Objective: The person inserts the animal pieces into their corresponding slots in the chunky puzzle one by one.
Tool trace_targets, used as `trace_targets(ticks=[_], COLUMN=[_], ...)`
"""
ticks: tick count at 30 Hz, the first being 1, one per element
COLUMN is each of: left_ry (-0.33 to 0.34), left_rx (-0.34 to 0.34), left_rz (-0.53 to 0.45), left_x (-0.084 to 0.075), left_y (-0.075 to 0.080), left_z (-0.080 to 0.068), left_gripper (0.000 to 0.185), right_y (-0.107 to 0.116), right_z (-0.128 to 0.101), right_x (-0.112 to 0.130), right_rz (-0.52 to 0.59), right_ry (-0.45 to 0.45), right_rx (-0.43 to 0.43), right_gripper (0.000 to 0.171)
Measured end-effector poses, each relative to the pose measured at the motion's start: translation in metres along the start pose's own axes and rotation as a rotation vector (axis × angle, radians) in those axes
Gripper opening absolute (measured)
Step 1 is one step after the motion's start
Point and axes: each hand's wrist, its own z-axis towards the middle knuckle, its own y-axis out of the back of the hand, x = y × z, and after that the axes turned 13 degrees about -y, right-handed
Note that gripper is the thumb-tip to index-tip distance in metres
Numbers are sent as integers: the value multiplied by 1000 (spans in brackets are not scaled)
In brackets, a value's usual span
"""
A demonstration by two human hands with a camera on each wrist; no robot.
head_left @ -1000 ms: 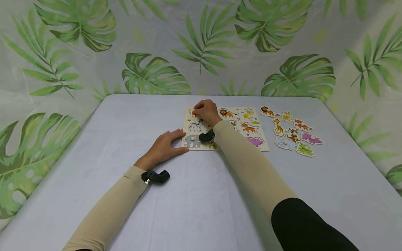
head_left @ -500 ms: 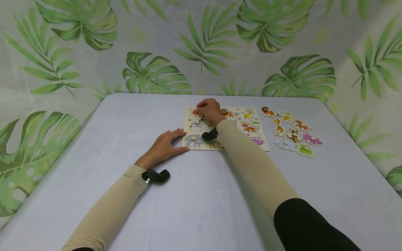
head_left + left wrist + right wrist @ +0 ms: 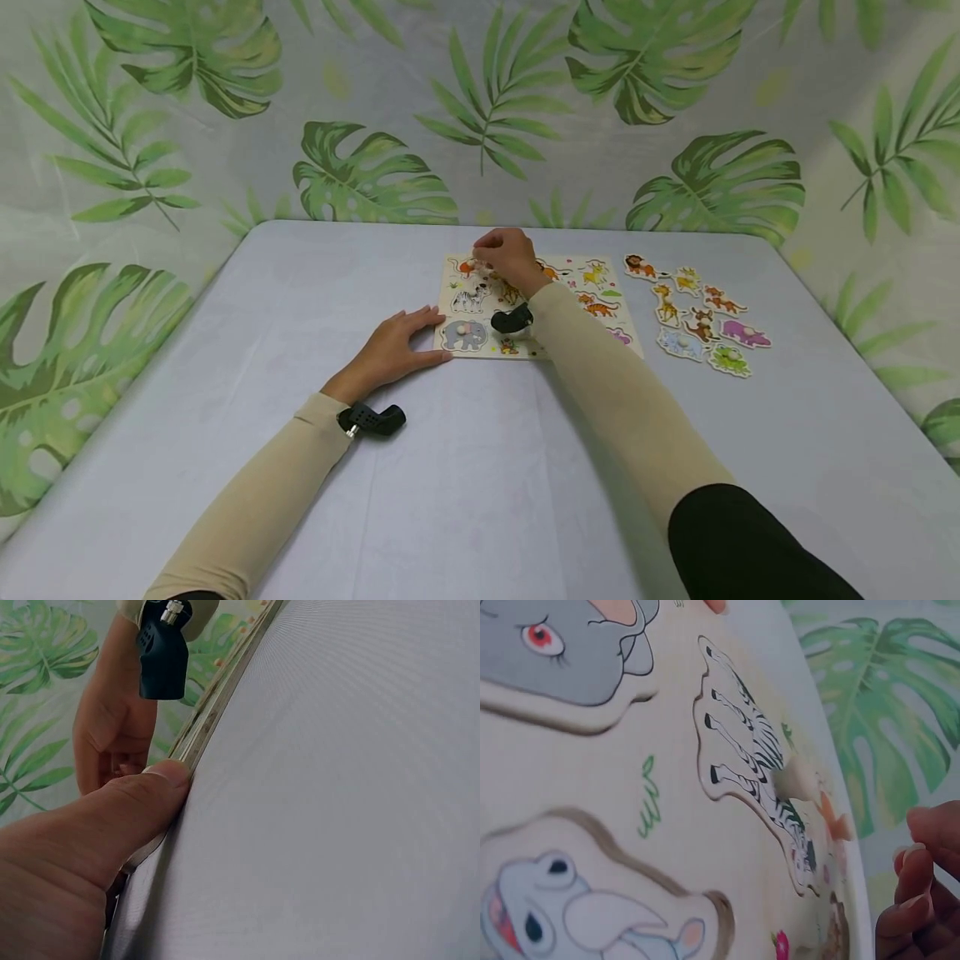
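Note:
A wooden animal puzzle board [image 3: 632, 348] lies on the grey table [image 3: 465, 483]. My right hand [image 3: 487, 245] hovers over the board's far left corner with its fingers [image 3: 919, 892] curled together, and nothing shows between them. Just left of it, an orange animal piece [image 3: 467, 268] sits in the board. The zebra piece [image 3: 470, 297] and the grey elephant piece [image 3: 461, 335] are seated below it. My left hand [image 3: 397, 346] lies flat on the table, and its thumb [image 3: 127, 802] touches the board's near left edge [image 3: 217, 705].
Several loose animal pieces [image 3: 697, 321] lie in a cluster on the table to the right of the board. A leaf-printed curtain [image 3: 375, 175] surrounds the table on the far side and on both flanks.
My right hand has lifted off the orange piece and drifted slightly right and away, leaving the piece in the board. The left hand has stayed still.

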Motion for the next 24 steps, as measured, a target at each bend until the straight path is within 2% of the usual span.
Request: trace_targets(ticks=[10, 24], left_ry=[26, 24], left_rx=[12, -4], left_rz=[-11, -10], left_x=[0, -1], left_y=[-1, -2], left_z=[-1, -2], left_gripper=[68, 68], right_y=[14, 48], right_z=[-10, -34], right_x=[4, -1], right_rz=[-8, -31], right_ry=[-8, 69], right_rx=[10, -41], right_gripper=[19, 22])
